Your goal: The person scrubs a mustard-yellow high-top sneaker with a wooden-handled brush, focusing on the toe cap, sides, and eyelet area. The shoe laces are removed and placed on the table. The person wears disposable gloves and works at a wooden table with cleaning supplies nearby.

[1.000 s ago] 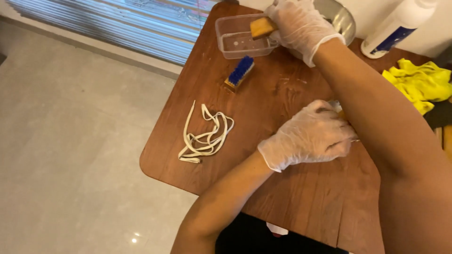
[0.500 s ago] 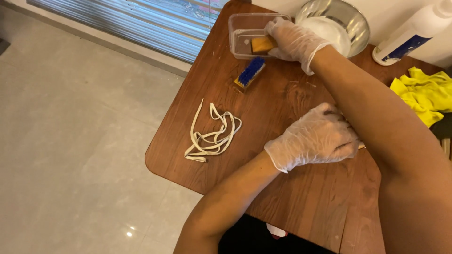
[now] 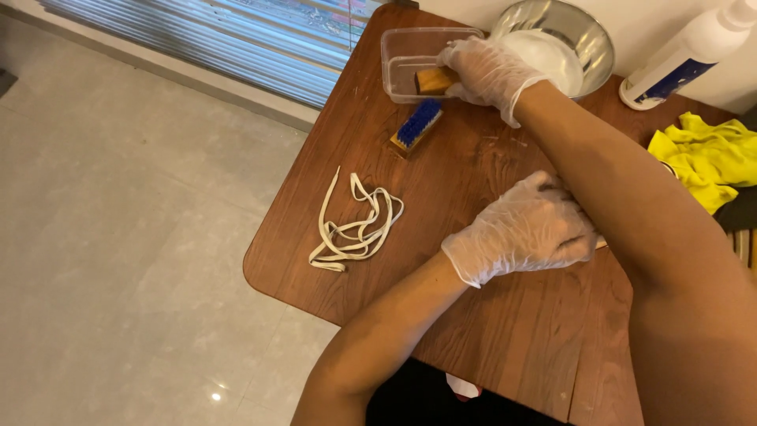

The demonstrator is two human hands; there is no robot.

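2 gloved hands at work on a wooden table point(image 3: 505, 347).

Nearest, left hand point(image 3: 524, 229) curled over something hidden beneath it, grip impossible to tell. Left of that hand, loose white laces point(image 3: 352, 227) lying on the table. Beyond the laces, blue-bristled brush point(image 3: 416, 126), just beside the clear plastic tub point(image 3: 398, 67). At the tub's right edge, right hand point(image 3: 487, 72) closed on a brown block point(image 3: 432, 80). Farther right of the tub, metal bowl point(image 3: 587, 35), white bottle point(image 3: 682, 67), yellow cloth point(image 3: 706, 154).
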